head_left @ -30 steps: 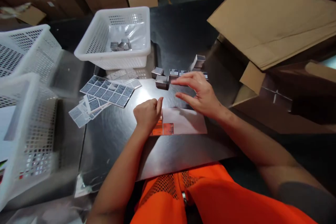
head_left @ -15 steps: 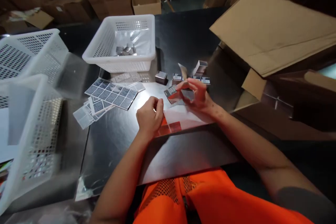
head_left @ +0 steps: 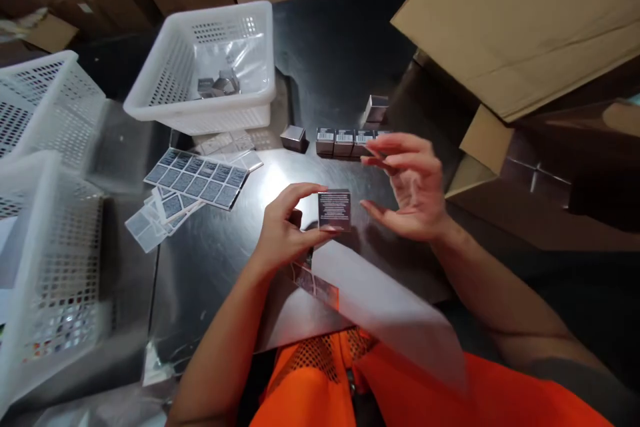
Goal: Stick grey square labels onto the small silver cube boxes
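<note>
Above the shiny metal table (head_left: 225,260), approx. centre of view, a small silver box (head_left: 335,209) is held upright in the left hand (head_left: 283,230); thumb on top edge, fingers under it, printed face turned toward the camera; the right hand (head_left: 413,187) is kept just beside the box, not touching it, fingers spread wide, nothing seen gripped; a pale backing sheet (head_left: 380,300) w/ an orange sticker (head_left: 320,288) is seen below the hands, tilted and blurred, so whether it is held cannot be told. Behind the hands, a row of small boxes (head_left: 344,142) is lined up w/ barcodes forward; one more silver cube (head_left: 293,137) is set to their left; sticker sheets (head_left: 196,177) are fanned out on the table, left side; a white basket (head_left: 200,67) w/ a few silver boxes in it is placed behind them; cardboard flaps (head_left: 520,20) are seen at right.
</note>
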The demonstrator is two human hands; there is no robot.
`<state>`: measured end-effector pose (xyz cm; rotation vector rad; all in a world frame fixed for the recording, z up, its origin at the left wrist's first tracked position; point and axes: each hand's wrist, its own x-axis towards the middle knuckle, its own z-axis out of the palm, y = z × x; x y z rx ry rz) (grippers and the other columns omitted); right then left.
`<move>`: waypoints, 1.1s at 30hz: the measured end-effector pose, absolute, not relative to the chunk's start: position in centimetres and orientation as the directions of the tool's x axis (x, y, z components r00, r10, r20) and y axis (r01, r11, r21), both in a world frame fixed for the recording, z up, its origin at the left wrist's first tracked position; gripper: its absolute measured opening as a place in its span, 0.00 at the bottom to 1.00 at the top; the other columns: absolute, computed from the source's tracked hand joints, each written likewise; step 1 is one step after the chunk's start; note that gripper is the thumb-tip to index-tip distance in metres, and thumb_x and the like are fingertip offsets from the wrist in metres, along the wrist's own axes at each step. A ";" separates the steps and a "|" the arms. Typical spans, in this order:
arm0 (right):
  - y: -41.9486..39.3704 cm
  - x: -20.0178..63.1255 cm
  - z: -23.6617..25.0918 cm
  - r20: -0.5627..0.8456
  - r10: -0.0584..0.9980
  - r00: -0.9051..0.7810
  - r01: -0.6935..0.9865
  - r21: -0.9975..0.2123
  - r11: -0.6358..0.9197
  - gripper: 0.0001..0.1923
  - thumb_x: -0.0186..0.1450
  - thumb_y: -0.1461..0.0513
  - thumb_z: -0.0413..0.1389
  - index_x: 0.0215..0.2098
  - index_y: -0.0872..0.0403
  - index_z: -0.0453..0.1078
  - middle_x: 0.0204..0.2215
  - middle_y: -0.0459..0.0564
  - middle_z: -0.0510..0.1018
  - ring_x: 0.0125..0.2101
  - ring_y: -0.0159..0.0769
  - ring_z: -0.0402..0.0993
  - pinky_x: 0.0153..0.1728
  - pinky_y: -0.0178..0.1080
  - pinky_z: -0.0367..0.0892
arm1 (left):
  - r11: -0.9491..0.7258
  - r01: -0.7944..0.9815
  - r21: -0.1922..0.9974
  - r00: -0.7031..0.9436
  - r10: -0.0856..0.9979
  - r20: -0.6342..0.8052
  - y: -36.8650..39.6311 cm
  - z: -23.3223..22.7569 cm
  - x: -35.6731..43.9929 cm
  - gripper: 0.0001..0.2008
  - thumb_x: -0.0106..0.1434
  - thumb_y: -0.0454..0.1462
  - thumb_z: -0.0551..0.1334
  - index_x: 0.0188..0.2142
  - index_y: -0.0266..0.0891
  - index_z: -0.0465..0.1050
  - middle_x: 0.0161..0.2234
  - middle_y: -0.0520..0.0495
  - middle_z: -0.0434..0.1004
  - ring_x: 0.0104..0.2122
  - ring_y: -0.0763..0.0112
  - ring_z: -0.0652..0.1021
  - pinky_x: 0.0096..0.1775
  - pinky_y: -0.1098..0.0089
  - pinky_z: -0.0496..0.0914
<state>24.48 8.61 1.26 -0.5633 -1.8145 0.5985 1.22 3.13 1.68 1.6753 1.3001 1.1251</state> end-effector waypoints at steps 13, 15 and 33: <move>6.3 24.1 3.4 -0.042 0.931 -0.362 -0.002 -0.999 -0.046 0.27 0.59 0.55 0.70 0.51 0.47 0.65 0.28 0.41 0.79 0.30 0.35 0.79 0.35 0.39 0.77 | -0.370 0.682 0.631 0.104 0.903 0.416 2.7 0.7 2.0 0.21 0.58 0.37 0.72 0.52 0.42 0.77 0.48 0.46 0.80 0.39 0.68 0.80 0.34 0.73 0.73; 6.2 23.8 3.2 -0.061 0.937 -0.344 -0.012 -0.997 -0.070 0.31 0.57 0.55 0.71 0.53 0.47 0.61 0.28 0.40 0.79 0.33 0.36 0.80 0.37 0.40 0.77 | -0.374 0.682 0.629 0.114 0.903 0.414 2.6 0.8 2.2 0.21 0.58 0.35 0.71 0.52 0.42 0.76 0.47 0.46 0.80 0.39 0.69 0.81 0.35 0.73 0.73; 6.3 23.3 2.8 -0.109 0.948 -0.299 0.004 -0.994 -0.113 0.32 0.56 0.55 0.70 0.49 0.47 0.57 0.27 0.40 0.79 0.30 0.37 0.80 0.31 0.38 0.77 | -0.393 0.712 0.581 0.125 0.886 0.446 2.2 0.9 2.7 0.19 0.60 0.40 0.71 0.51 0.43 0.77 0.47 0.47 0.81 0.45 0.66 0.81 0.37 0.72 0.75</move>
